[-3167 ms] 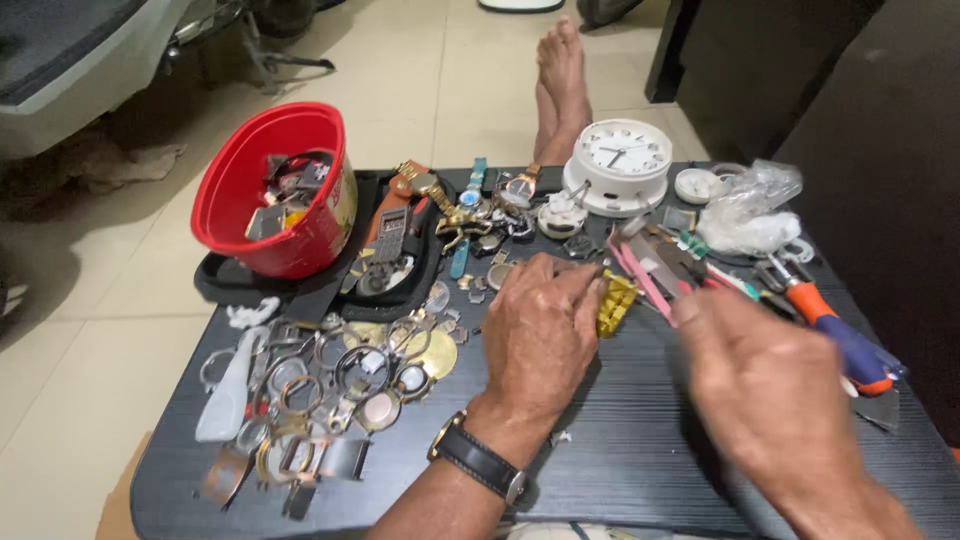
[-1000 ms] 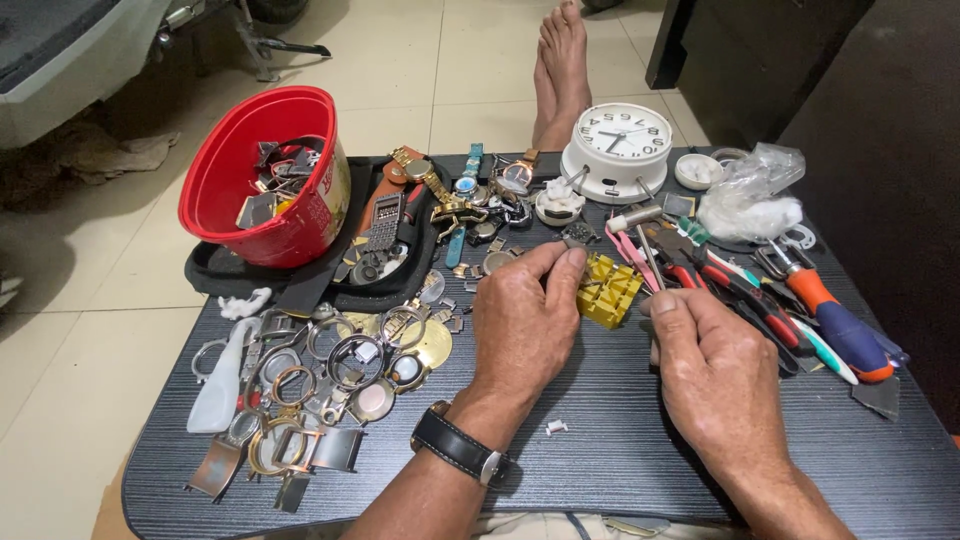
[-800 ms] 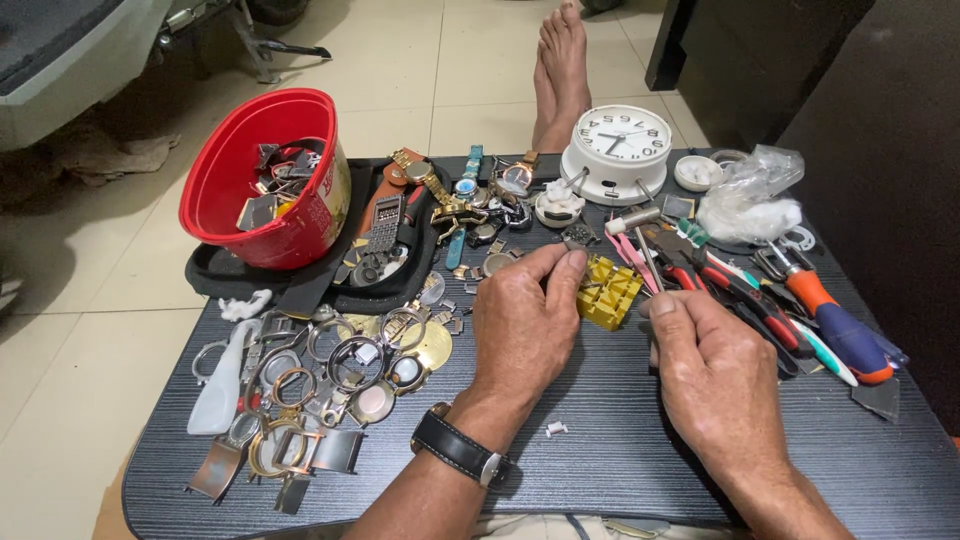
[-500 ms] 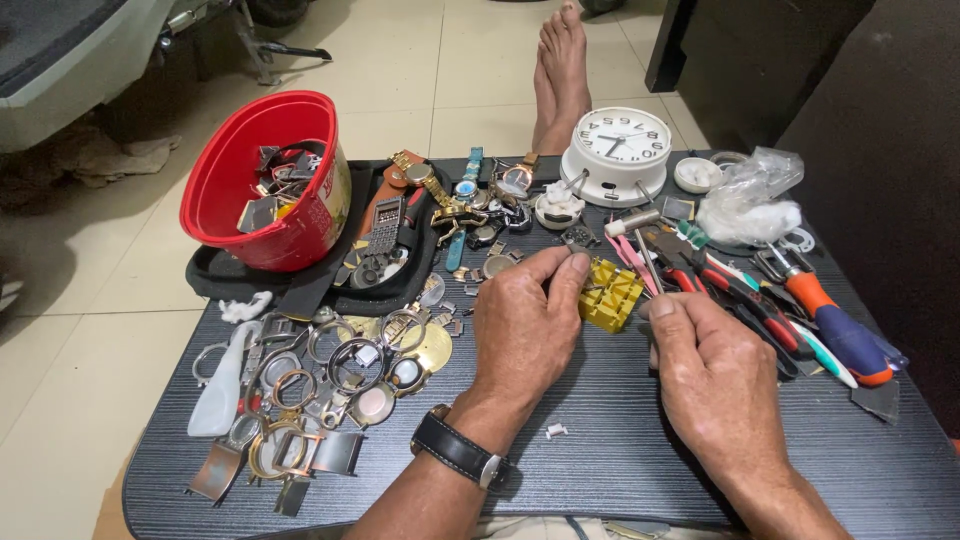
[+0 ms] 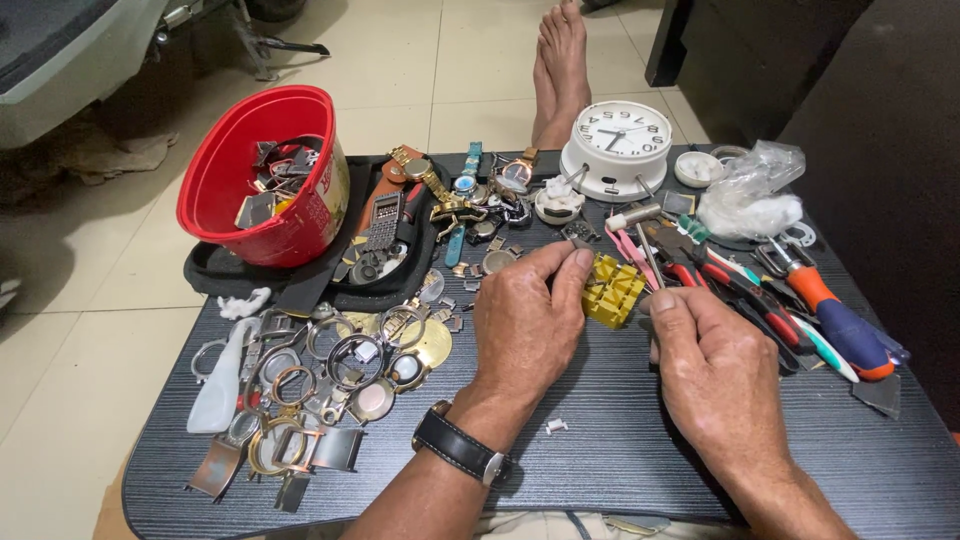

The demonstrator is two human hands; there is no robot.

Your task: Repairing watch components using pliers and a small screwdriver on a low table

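On the dark table, between the two hands, sits one small yellow block with a ridged, slotted top. Going left to right: one red bucket of watch parts, a heap of loose watch cases, then the left hand, palm down, one wristwatch on it, fingertips pinched against the block's left edge. Just beside the block the right hand lies knuckles up; whether it grips anything, I cannot tell. One white clock stands behind
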